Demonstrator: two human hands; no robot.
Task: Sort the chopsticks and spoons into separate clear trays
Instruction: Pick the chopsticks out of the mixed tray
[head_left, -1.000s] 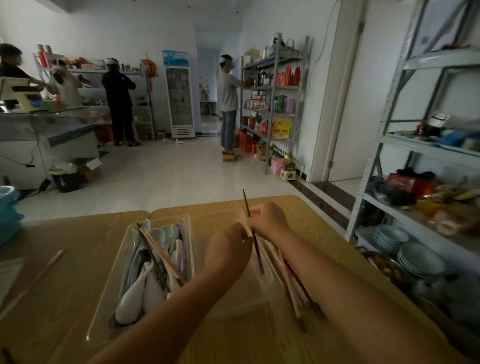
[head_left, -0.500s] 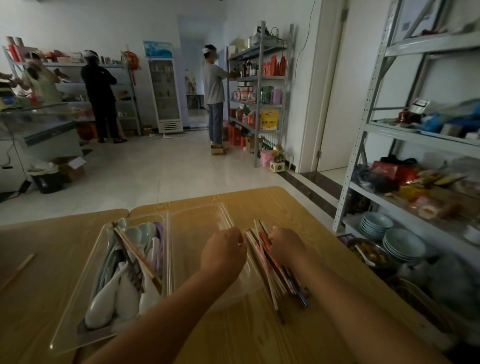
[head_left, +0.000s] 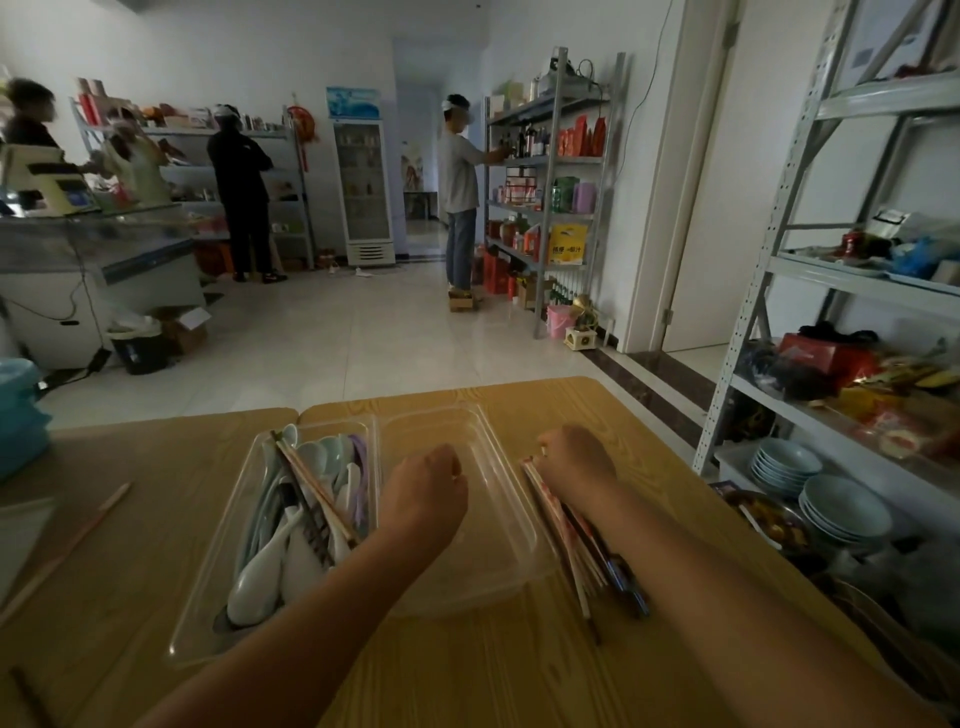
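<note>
Two clear trays stand side by side on the wooden table. The left tray (head_left: 203, 603) holds several white and pale spoons (head_left: 291, 561) with a few chopsticks (head_left: 311, 493) lying across them. In the right tray (head_left: 493, 561) I see nothing. My left hand (head_left: 423, 493) hovers over the right tray as a closed fist, with nothing visible in it. A bundle of chopsticks (head_left: 587, 556) lies on the table just right of that tray. My right hand (head_left: 574, 462) rests on its far end, fingers curled over the sticks.
A single loose chopstick (head_left: 78, 535) lies on the table's left side, near a blue container (head_left: 21, 415). Metal shelving (head_left: 779, 291) with stacked plates (head_left: 841, 509) stands close on the right. Several people stand at shelves far behind.
My right hand, which held a dark chopstick upright a second ago, has come down onto the bundle right of the tray. My left hand stayed fisted over the right tray.
</note>
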